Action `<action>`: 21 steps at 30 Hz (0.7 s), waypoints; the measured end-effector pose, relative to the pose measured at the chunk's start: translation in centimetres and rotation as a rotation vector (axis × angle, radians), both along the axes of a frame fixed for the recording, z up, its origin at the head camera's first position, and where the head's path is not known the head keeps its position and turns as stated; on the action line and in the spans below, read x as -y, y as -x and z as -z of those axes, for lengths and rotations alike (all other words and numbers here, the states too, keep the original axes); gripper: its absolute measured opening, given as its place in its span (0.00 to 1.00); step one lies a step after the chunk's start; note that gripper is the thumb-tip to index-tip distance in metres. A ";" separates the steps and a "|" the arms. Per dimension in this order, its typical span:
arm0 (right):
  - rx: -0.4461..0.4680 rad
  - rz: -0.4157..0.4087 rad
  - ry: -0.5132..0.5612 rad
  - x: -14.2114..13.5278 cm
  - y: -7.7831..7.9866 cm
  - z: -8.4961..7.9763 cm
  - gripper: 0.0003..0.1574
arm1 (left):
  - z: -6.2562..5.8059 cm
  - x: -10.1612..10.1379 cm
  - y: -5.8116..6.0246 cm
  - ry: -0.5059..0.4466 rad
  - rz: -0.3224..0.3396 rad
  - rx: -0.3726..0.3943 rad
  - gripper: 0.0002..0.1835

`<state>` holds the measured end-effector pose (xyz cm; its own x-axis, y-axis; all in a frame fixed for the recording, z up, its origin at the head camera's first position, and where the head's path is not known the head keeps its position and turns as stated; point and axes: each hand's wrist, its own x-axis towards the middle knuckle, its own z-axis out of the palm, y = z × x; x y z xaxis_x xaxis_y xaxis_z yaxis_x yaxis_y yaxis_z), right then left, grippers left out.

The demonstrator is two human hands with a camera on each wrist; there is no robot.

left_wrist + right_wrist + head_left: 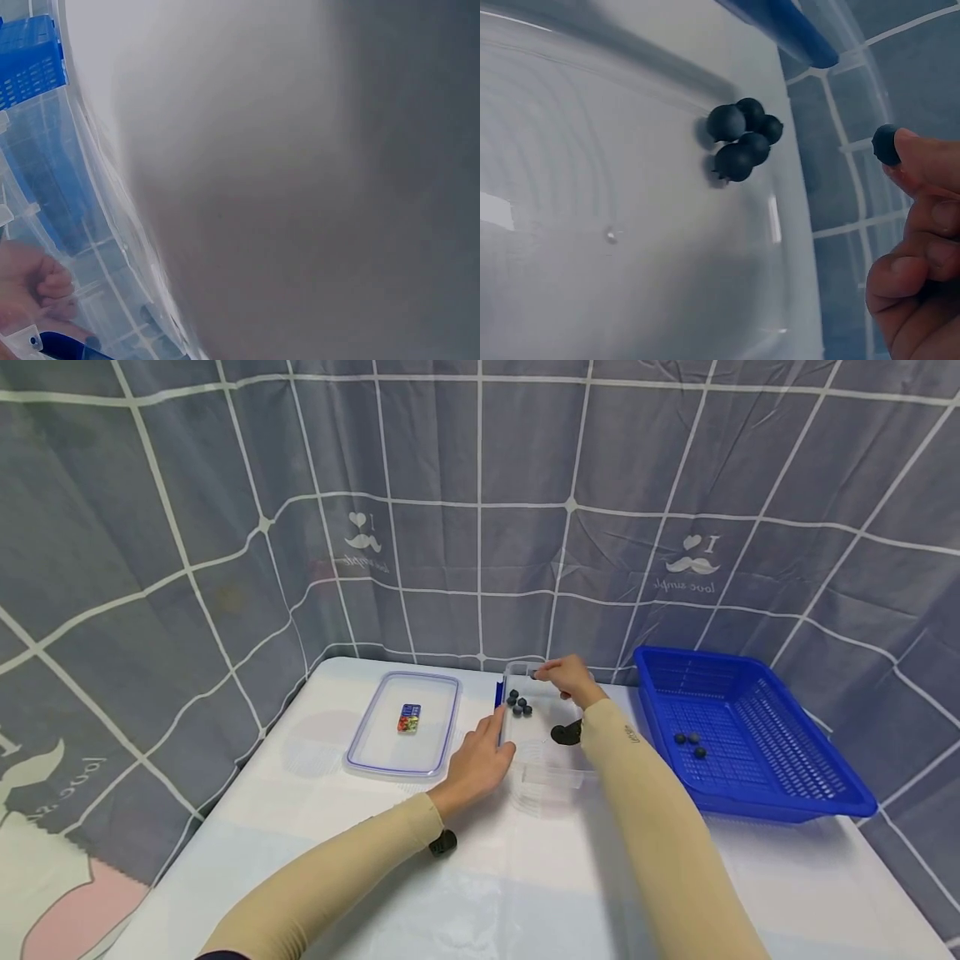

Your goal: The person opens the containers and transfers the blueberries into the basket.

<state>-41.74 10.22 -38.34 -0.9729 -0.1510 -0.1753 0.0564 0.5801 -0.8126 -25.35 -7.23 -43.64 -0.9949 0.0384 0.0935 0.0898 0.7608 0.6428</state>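
Observation:
A clear plastic container (534,747) stands on the table with several blueberries (517,703) grouped at its far left corner inside. My right hand (572,680) is over the container's far end and pinches one blueberry (886,145) between thumb and fingertip, seen in the right wrist view. The other fingers of that hand curl toward the palm. My left hand (477,760) rests at the container's left wall, its fingers extended along that side near a blue clip (498,694).
To the left lies a clear lid (369,739) with a blue seal and a colourful label (408,719). A blue perforated basket (765,693) at the right holds a few blueberries (693,740). A grey gridded curtain (525,552) hangs behind the table.

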 end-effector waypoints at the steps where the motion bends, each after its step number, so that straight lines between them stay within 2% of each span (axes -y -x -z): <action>1: -0.009 -0.009 0.001 -0.1 -0.1 -0.3 0.24 | 0.0 0.0 0.0 -0.003 0.002 -0.001 0.38; 10: -0.030 -0.067 -0.029 -1.4 -0.9 -2.7 0.26 | 0.1 0.1 -0.1 -0.020 0.009 -0.010 0.39; 21: -0.050 -0.150 -0.065 -4.1 -1.5 -4.5 0.26 | 0.6 0.1 -0.1 -0.041 0.014 -0.016 0.40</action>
